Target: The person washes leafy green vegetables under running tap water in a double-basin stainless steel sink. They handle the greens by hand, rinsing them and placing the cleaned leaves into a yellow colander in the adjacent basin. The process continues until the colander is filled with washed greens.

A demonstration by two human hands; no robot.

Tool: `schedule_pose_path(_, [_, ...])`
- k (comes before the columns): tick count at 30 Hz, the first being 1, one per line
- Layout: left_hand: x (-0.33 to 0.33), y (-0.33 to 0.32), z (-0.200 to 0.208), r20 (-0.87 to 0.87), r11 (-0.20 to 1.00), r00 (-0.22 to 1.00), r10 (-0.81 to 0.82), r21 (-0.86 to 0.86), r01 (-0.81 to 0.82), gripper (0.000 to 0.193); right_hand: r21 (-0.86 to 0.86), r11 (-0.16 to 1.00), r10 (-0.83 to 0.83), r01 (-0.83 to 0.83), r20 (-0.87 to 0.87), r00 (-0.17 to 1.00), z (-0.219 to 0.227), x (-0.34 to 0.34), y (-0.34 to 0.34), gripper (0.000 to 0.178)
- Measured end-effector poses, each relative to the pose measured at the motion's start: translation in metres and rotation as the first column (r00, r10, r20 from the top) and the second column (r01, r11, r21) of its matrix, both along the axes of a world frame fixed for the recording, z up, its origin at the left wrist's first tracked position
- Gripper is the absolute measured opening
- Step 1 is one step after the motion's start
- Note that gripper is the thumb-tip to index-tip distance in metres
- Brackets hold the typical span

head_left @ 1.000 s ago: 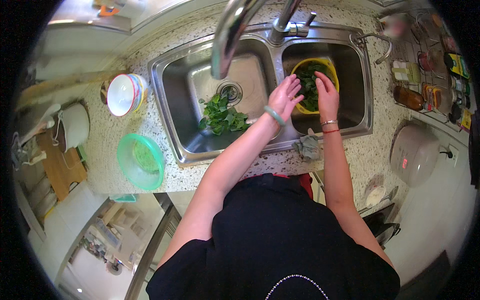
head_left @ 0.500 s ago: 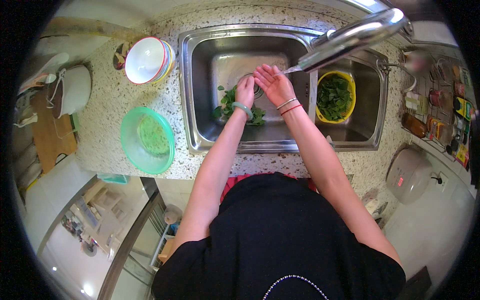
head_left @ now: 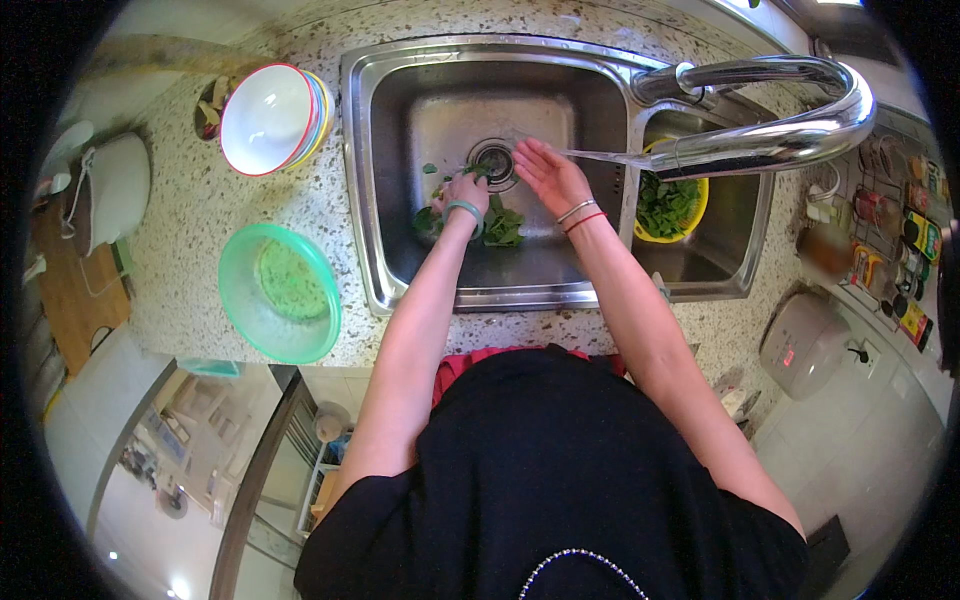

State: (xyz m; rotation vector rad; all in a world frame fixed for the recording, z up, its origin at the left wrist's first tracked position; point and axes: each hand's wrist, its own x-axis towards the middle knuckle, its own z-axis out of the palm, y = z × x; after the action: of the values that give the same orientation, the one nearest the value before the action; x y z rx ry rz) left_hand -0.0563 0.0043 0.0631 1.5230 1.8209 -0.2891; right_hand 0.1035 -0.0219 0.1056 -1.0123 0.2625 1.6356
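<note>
In the large basin of the steel sink, my left hand, with a pale green bangle at its wrist, is closed on loose leafy greens. The leaves lie on the basin floor under and around it, just below the drain. To its right my right hand is raised, palm turned inward, fingers stretched out and holding nothing. A thin stream of water runs from the chrome faucet to the right hand's fingers.
A yellow colander of leafy greens sits in the small basin. Left of the sink are stacked bowls and a green plastic basin. The faucet arches over the right side. A spice rack stands far right.
My left hand has moved away from the right hand, down and left onto the greens. My right hand stays raised at the water. The whole view has shifted, showing the faucet from another angle.
</note>
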Motion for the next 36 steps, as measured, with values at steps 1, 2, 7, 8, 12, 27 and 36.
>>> schedule_pose_path(1, [0.003, 0.006, 0.008, 0.185, 0.996, 0.982, 0.047, -0.078, -0.033, 0.031, -0.019, 1.000, 0.015, -0.014, 0.036, 0.999, -0.005, 0.005, -0.004, 0.033])
schedule_pose_path(2, [-0.001, 0.011, 0.013, 0.349, 0.985, 0.929, 0.122, -0.157, -0.070, 0.034, -0.033, 0.998, 0.048, -0.046, 0.062, 0.997, -0.004, 0.003, -0.003, 0.034])
schedule_pose_path(7, [0.006, 0.009, 0.037, 0.824, 0.897, 0.356, 0.441, -0.386, -0.216, 0.032, -0.265, 0.953, 0.236, -0.149, 0.335, 0.912, 0.013, -0.004, -0.004, 0.035])
schedule_pose_path(8, [0.011, 0.009, 0.045, 0.837, 0.880, 0.284, 0.468, -0.411, -0.239, 0.029, -0.283, 0.946, 0.256, -0.159, 0.350, 0.901, 0.021, -0.004, -0.003, 0.035])
schedule_pose_path(12, [0.030, 0.016, 0.069, 0.754, 0.732, 0.042, 0.655, -0.620, -0.282, 0.026, -0.161, 0.965, 0.250, -0.205, 0.344, 0.905, 0.041, 0.002, -0.003, 0.029])
schedule_pose_path(27, [0.052, 0.022, 0.056, 0.759, 0.731, 0.177, 0.627, -0.494, -0.470, 0.019, 0.005, 1.000, -0.023, 0.023, 0.410, 0.912, 0.037, 0.019, -0.007, 0.022])
schedule_pose_path(36, [0.063, 0.012, 0.081, 0.806, 0.759, -0.034, 0.591, -0.570, -0.316, 0.037, -0.069, 0.993, 0.117, -0.095, 0.624, 0.772, 0.065, 0.010, 0.003, 0.026])
